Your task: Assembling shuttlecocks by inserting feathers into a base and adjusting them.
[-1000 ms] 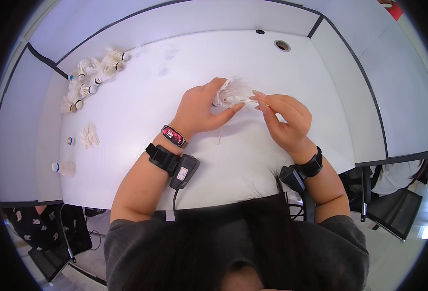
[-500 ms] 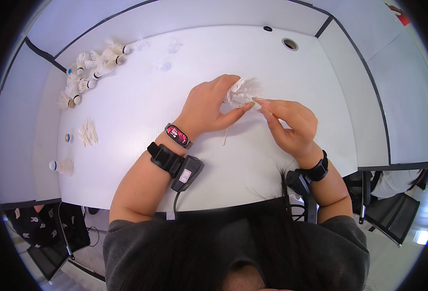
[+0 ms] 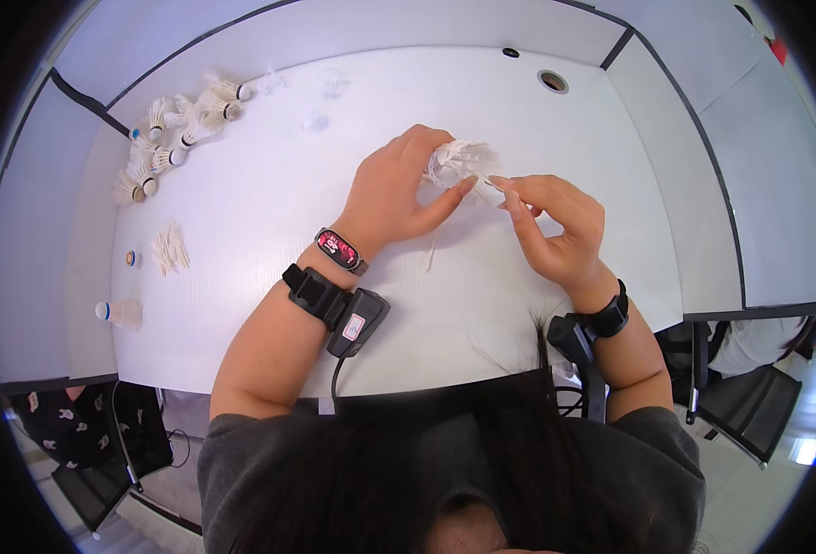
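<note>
My left hand [image 3: 394, 189] is closed around a white feather shuttlecock [image 3: 463, 157] above the middle of the desk, its thumb along the near side. The feathered skirt shows past the fingers; the cork end is hidden. My right hand [image 3: 565, 222] has thumb and forefinger pinched at the skirt's near right edge, on what looks like one feather, partly covered by the fingertips. One thin pale feather shaft [image 3: 431, 251] lies on the desk just below my left hand.
Several used shuttlecocks [image 3: 186, 138] are heaped at the far left. Nearer stand a small pile of pale feather shafts [image 3: 170, 249], a loose cork base [image 3: 132, 259] and a shuttlecock with a blue band [image 3: 123, 314]. Clear plastic bits [image 3: 314, 120] lie further back. Low partitions enclose the white desk [image 3: 602, 138].
The shuttlecock has turned a little in my left hand, so its skirt faces differently. My right fingertips have shifted slightly up along its edge.
</note>
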{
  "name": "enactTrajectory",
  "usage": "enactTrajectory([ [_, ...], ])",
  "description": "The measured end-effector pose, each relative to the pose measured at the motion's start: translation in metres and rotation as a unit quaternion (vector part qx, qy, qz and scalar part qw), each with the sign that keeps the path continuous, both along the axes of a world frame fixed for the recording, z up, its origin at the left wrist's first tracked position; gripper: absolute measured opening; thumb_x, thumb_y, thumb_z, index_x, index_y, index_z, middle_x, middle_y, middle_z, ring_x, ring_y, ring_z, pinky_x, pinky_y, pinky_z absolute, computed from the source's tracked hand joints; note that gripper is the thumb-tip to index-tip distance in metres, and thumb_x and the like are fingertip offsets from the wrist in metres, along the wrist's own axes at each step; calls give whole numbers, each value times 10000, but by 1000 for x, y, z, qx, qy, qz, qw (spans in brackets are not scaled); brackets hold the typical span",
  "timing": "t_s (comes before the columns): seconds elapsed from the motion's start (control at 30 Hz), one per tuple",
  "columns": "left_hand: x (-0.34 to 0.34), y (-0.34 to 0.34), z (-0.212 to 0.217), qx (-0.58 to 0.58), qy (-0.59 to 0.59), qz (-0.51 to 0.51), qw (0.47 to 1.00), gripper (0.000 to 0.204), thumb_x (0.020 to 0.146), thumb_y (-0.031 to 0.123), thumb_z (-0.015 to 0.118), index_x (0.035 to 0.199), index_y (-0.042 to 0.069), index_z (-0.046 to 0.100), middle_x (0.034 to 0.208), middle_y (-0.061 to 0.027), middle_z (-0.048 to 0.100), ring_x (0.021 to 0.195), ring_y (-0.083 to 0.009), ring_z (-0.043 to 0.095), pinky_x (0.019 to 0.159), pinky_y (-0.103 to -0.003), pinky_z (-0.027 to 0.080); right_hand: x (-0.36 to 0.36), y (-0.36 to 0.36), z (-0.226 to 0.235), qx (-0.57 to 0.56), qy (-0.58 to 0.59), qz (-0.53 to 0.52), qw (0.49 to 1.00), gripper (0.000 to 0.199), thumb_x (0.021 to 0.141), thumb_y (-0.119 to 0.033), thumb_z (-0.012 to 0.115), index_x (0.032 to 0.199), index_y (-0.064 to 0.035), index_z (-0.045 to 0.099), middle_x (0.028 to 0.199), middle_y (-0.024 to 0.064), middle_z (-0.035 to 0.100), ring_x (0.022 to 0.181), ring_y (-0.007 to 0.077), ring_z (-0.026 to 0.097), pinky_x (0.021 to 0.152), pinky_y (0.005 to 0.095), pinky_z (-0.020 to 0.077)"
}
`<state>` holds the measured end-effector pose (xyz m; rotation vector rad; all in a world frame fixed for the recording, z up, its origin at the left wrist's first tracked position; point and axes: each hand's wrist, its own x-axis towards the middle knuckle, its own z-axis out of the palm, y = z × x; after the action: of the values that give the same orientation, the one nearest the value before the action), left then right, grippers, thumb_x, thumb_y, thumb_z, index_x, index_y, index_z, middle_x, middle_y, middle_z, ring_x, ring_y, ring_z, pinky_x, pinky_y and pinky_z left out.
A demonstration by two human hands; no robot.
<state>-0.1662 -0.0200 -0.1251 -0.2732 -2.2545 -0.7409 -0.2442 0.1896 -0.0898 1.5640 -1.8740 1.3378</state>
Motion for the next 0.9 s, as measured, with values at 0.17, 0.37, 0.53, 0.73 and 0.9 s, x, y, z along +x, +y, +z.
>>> enactTrajectory([
  [0.17,0,1,0,24,-14,8,1000,409,842,228,766,1152,48,570,1019,-124,671,854,-309,687,718,-362,543,-1,-2,-3,9,-10,0,1000,98,860,26,701,950,10,736,819,103,739,650,173,670,529,259,476],
  [0.37,1,1,0,21,-21,3,1000,416,837,222,765,1169,62,572,1066,-125,675,891,-310,696,746,-364,554,-5,-3,-10,32,-56,-4,998,63,879,-9,708,932,-8,741,777,79,720,625,157,643,521,256,459],
  [0.53,1,0,-2,23,-28,-6,999,419,835,226,769,1171,70,575,1072,-115,677,896,-309,698,752,-362,556,-5,-4,-16,52,-83,-1,995,34,889,-22,703,902,-14,733,779,74,718,618,153,627,515,256,450],
  [0.73,1,0,-2,27,-50,-12,998,419,850,240,759,1187,79,569,1074,-116,678,893,-317,697,753,-361,557,-4,-6,-17,57,-95,-5,994,45,893,-46,708,868,-13,725,761,67,706,612,149,614,514,257,444],
  [0.9,1,1,-2,20,-61,-13,998,422,862,247,751,1201,83,561,1078,-121,680,895,-326,696,747,-368,556,-5,-5,-17,60,-100,3,993,64,898,-59,703,858,-13,720,744,62,695,606,144,603,510,260,434],
])
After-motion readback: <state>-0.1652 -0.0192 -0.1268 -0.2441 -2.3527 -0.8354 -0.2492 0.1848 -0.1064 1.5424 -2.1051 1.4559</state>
